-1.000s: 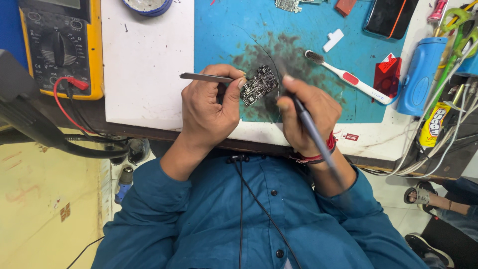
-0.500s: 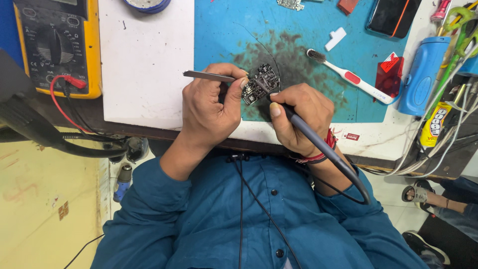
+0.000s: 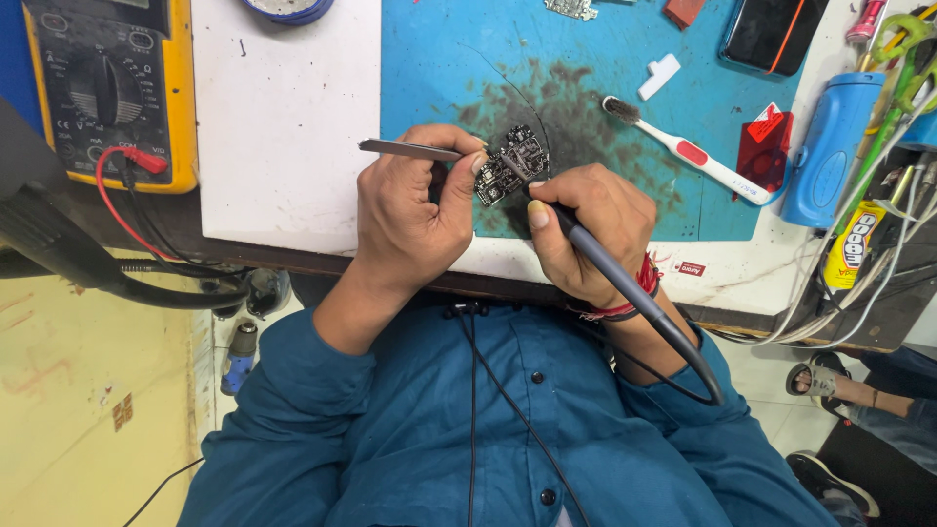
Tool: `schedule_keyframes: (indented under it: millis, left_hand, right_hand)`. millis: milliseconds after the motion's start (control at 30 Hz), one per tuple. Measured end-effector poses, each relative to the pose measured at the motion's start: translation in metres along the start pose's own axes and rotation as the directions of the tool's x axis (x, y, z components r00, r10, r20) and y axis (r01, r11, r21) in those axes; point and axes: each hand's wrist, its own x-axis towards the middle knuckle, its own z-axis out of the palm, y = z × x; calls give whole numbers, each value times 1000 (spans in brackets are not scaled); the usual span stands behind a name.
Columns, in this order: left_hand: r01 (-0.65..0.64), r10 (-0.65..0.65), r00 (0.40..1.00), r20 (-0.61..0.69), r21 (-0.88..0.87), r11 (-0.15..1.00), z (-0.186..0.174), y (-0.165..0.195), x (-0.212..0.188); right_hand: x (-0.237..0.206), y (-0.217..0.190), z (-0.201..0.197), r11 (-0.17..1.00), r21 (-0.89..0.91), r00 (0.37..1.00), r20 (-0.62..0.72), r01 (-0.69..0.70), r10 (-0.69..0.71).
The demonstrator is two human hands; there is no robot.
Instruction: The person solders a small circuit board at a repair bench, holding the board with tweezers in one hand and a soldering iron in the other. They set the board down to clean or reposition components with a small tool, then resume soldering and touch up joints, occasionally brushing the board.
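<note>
My left hand (image 3: 410, 210) holds a small black circuit board (image 3: 511, 164) by its left end, tilted above the blue mat (image 3: 439, 68). Metal tweezers (image 3: 405, 149) lie gripped in the same hand and stick out to the left. My right hand (image 3: 586, 226) grips a grey soldering iron (image 3: 634, 293) like a pen. Its tip rests on the board's right side. The iron's cable runs down past my wrist, which wears red thread bands.
A yellow multimeter (image 3: 102, 83) with a red lead sits far left. A white toothbrush (image 3: 683, 151), red packet (image 3: 766, 137), blue bottle (image 3: 825, 146), phone (image 3: 771, 34), glue tube (image 3: 849, 249) and tangled cables lie at right. Someone's sandalled foot (image 3: 830, 385) shows bottom right.
My right hand has shifted left and closer to the board, bringing the iron's tip onto it. The left hand holds the board and tweezers much as before.
</note>
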Motion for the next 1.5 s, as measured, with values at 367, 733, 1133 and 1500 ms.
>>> schedule_keyframes:
  millis: [367,733,1133,1500]
  left_hand:
    - [10,-10,1000,2,3,1000,0,0,0]
    - [7,-7,1000,2,11,1000,0,1,1]
    - [10,-10,1000,-2,10,1000,0,2,1]
    - [17,-17,1000,0,7,1000,0,2,1]
  right_hand:
    - [0,-1,0,1000,7,1000,9,-12,12]
    - [0,-1,-1,1000,14,1000,12,-12,12]
    - [3,-2,0,1000,26,1000,8,-4,4]
    - [3,-2,-1,1000,21,1000,15,-8,7]
